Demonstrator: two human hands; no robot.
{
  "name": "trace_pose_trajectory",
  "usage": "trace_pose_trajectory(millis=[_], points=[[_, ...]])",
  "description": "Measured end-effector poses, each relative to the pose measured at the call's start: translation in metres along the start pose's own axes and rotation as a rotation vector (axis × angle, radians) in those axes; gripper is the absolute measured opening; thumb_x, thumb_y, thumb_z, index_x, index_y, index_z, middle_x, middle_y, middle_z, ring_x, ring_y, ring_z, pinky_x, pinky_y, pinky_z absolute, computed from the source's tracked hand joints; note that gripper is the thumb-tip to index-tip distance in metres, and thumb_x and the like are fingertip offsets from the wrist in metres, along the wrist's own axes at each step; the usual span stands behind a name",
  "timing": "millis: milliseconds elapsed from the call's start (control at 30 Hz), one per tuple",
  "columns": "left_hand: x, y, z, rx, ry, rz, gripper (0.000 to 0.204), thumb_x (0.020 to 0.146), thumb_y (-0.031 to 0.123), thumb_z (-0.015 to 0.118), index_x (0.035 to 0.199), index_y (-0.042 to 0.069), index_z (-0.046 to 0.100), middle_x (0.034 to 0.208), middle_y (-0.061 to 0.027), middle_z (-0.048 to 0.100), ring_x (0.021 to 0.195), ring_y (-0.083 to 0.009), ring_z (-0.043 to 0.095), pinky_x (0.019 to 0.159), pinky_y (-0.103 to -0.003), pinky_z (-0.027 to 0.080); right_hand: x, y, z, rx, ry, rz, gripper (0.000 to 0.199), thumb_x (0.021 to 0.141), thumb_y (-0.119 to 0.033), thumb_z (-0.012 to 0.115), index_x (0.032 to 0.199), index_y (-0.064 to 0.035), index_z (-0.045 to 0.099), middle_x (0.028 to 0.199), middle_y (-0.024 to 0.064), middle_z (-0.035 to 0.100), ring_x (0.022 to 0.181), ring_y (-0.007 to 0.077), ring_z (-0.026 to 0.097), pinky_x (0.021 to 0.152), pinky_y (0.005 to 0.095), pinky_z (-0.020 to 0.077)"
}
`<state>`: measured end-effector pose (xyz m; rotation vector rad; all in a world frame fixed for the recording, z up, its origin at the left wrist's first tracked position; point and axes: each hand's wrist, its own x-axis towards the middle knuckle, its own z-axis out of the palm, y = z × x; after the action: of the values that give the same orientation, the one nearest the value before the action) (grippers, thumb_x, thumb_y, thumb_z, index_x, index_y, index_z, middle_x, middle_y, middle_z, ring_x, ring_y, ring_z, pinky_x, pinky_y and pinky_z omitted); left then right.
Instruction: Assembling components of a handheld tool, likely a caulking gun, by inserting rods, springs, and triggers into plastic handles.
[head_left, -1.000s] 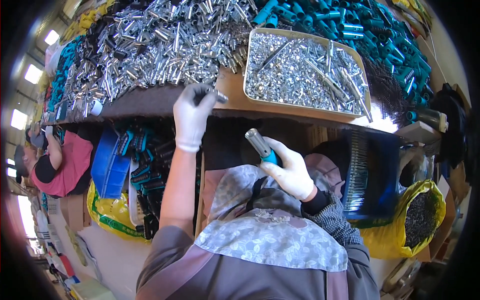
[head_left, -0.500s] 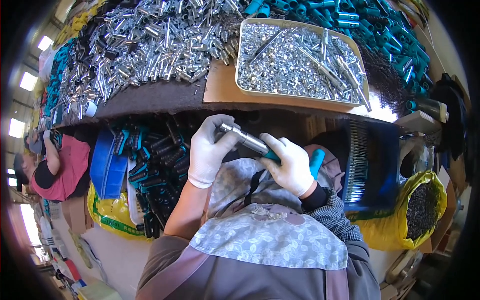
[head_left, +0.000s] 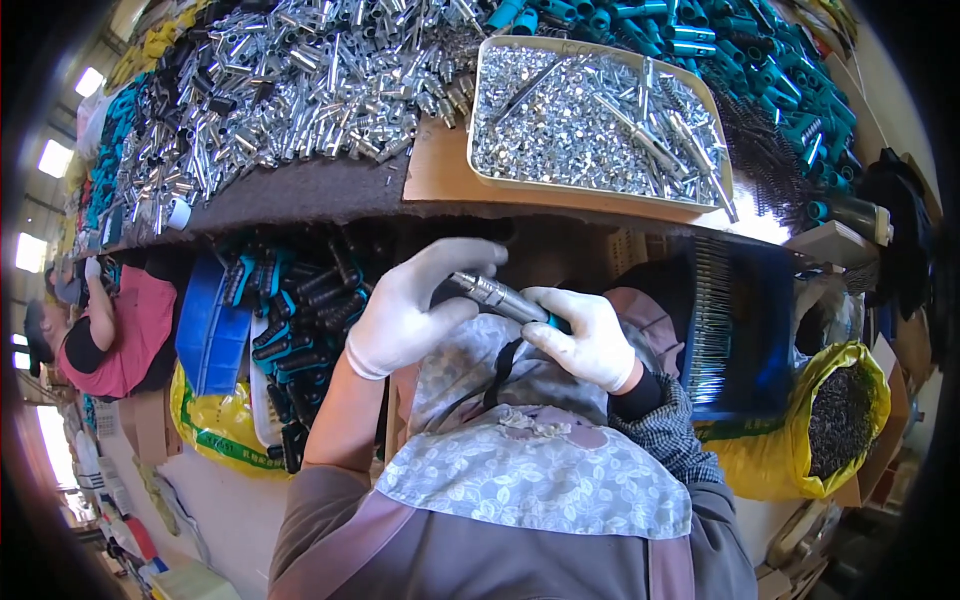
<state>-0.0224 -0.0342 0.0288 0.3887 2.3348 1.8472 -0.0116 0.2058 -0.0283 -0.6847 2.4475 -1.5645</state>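
Both hands wear white gloves and meet just under the front edge of the workbench (head_left: 330, 195), above the person's lap. The right hand (head_left: 585, 340) is curled tight around the teal handle of a small metal tool (head_left: 500, 297). The left hand (head_left: 410, 310) is half closed, with its fingers on the shiny metal tip of the same tool. There is only a little open room here, between the bench edge and the person's apron. On the bench sits a tray (head_left: 450, 175) full of small silver nuts. Beside it lies a big pile of metal tubes (head_left: 300, 80). Teal handles (head_left: 760, 60) lie behind the tray. A yellow sack (head_left: 840, 420) stands low on the right.
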Motion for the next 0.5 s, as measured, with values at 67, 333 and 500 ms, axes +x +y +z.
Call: trace_pose_trajectory(millis=[67, 333, 500], points=[[-0.001, -0.004, -0.005, -0.008, 0.062, -0.005, 0.05, 0.08, 0.008, 0.077, 0.127, 0.001, 0.063, 0.107, -0.0099, 0.072, 0.097, -0.0191, 0.07, 0.086, -0.031, 0.055, 0.0, -0.003, -0.003, -0.1, 0.016, -0.01, 0.043, 0.088, -0.038, 0.069, 0.117, -0.0057, 0.069, 0.092, 0.0203, 0.07, 0.083, 0.0368, 0.07, 0.074, 0.0398, 0.0552], [0.003, -0.008, -0.01, 0.47, -0.131, 0.522, 0.025, 0.074, 0.002, 0.071, 0.098, 0.009, 0.072, 0.107, -0.0117, 0.067, 0.101, -0.0334, 0.064, 0.091, -0.04, 0.052, 0.0, 0.001, -0.005, -0.188, 0.07, -0.069, 0.039, 0.087, -0.038, 0.071, 0.114, -0.0097, 0.07, 0.086, 0.0161, 0.069, 0.078, 0.0341, 0.069, 0.069, 0.0408, 0.0543], [-0.001, -0.002, -0.011, 0.257, 0.018, -0.193, 0.031, 0.074, 0.004, 0.072, 0.104, 0.0, 0.07, 0.086, -0.0105, 0.067, 0.08, -0.0207, 0.069, 0.078, -0.032, 0.055, 0.001, -0.001, -0.005, -0.367, 0.029, -0.081, 0.038, 0.087, -0.038, 0.071, 0.113, -0.0099, 0.07, 0.085, 0.0152, 0.069, 0.074, 0.0334, 0.068, 0.067, 0.041, 0.054]])
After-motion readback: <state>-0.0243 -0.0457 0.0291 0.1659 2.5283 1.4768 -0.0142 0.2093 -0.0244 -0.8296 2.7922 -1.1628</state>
